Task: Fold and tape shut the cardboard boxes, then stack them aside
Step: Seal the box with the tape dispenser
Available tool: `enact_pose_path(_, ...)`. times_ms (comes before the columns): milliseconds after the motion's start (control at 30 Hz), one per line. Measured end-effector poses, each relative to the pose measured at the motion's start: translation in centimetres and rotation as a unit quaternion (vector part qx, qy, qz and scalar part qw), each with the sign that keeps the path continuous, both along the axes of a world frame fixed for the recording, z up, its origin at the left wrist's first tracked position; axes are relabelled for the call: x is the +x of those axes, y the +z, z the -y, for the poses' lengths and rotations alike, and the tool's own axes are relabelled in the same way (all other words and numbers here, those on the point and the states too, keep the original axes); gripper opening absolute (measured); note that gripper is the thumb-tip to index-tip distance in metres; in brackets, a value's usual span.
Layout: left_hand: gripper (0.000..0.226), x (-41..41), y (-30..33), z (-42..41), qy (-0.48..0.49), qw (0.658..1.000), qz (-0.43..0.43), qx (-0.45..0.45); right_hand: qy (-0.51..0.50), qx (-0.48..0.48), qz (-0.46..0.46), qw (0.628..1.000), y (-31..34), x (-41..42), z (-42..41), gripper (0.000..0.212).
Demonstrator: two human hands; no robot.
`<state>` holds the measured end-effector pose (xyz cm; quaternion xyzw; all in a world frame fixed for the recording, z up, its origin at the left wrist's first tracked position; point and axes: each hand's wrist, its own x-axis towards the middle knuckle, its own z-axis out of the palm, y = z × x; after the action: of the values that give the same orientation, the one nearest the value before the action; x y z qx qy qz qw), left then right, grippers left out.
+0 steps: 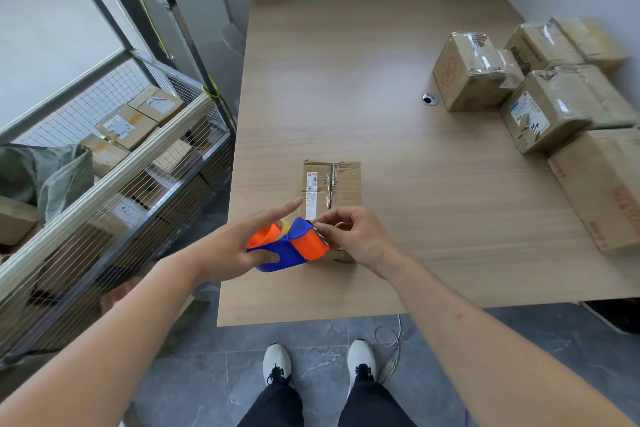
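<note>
We are holding the tape dispenser [289, 248] in our left hand [228, 246], index finger straight; our right hand [356, 236] is pinching at its serrated edge; the cardboard box [341, 184] is lying at twelve o'clock on the worktop [398, 149].

Wooden table [363, 87]; one cardboard box [341, 184]; taped boxes [540, 94], perhaps six

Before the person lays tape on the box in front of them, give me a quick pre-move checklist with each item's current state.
1. Tape dispenser in hand: ok, left hand holds it.
2. Tape end pulled free: cannot tell; right hand pinches at the serrated blade.
3. Cardboard box within reach on the table: ok.
4. Box flaps closed: ok, top lies flat.
5. Space beside the taped boxes: ok.
</note>
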<state>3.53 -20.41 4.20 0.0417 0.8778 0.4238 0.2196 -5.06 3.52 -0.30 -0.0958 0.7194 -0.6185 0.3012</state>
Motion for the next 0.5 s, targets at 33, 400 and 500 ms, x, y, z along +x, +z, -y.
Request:
enact_pose_path(33,0.091,0.1,0.0,-0.4,-0.004,1.0,-0.004,-0.009,-0.007,-0.002,-0.002,1.0,0.0,0.2,-0.4,0.003)
enact_pose_path(400,0.071,2.0,-1.9,-0.4,-0.078,0.99,0.064,-0.101,-0.201,0.11,0.029,0.973,-3.0,2.4,-4.4,0.014)
enact_pose_path(500,0.069,2.7,-2.2,1.2,-0.07,0.988,0.094,-0.1,-0.226,0.126,0.037,0.965,-4.0,2.7,-6.6,0.012)
